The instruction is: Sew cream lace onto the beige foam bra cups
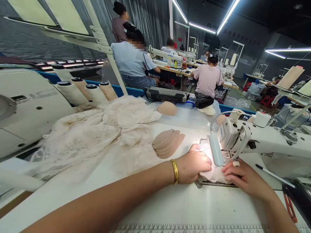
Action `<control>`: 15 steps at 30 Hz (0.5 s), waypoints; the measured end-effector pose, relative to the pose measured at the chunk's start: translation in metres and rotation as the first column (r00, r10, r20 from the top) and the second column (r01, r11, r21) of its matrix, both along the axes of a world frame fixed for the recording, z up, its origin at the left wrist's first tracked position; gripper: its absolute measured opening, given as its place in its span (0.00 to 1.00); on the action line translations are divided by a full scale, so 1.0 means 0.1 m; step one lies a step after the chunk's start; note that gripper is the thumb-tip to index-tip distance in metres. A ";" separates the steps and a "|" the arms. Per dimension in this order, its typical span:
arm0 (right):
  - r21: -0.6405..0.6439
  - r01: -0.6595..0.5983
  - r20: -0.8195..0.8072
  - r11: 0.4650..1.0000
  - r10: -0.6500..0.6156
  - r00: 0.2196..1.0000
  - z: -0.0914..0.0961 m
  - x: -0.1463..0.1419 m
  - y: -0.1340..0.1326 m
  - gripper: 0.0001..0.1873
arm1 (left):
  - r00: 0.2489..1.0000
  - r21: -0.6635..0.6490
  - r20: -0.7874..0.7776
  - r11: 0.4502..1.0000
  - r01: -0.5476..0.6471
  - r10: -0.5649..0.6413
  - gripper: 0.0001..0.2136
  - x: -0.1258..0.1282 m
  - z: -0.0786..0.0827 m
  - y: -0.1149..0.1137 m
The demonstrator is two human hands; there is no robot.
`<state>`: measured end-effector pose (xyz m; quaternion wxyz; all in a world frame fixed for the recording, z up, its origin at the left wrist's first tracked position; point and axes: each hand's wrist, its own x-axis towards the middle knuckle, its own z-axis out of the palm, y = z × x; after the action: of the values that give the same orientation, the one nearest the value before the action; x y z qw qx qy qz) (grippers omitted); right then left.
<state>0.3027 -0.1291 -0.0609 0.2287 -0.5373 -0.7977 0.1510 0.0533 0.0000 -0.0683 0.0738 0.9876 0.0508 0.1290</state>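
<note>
My left hand point(193, 165), with a gold bangle on the wrist, presses a small pale fabric piece point(210, 173) flat beside the needle of a white sewing machine point(262, 142). Its fingers are curled down on the fabric. My right hand point(243, 178) lies on the same piece from the right, fingers pressed on it under the machine head. A small lamp point(215, 149) on a bent neck lights the spot brightly. A fanned stack of tan cut pieces point(167, 142) lies just beyond my left hand.
A heap of cream lace fabric point(97, 136) covers the table's left middle. Thread cones point(82, 89) stand by a white machine point(26, 106) at left. A tan moulded cup point(167, 108) lies farther back. Other people sit sewing at tables behind. Red-handled scissors point(289, 205) lie at right.
</note>
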 end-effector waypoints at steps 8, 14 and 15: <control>0.228 0.090 0.132 0.969 -0.122 0.984 -0.38 -0.16 0.17 0.14 | 0.996 0.065 0.079 0.997 0.044 -0.049 0.15 0.03 -0.06 0.13; 0.281 0.085 0.237 0.956 -0.155 0.959 -0.41 -0.17 0.15 0.12 | 0.994 0.073 0.067 0.994 0.085 -0.090 0.15 0.02 -0.17 0.21; 0.279 0.087 0.237 0.956 -0.156 0.959 -0.41 -0.17 0.15 0.12 | 0.993 0.069 0.064 0.993 0.091 -0.095 0.14 0.02 -0.18 0.22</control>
<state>0.2854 -0.1138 -0.1015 0.2023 -0.5652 -0.7986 -0.0424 0.0554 0.0216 -0.0866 0.0490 0.9859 -0.0021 0.1602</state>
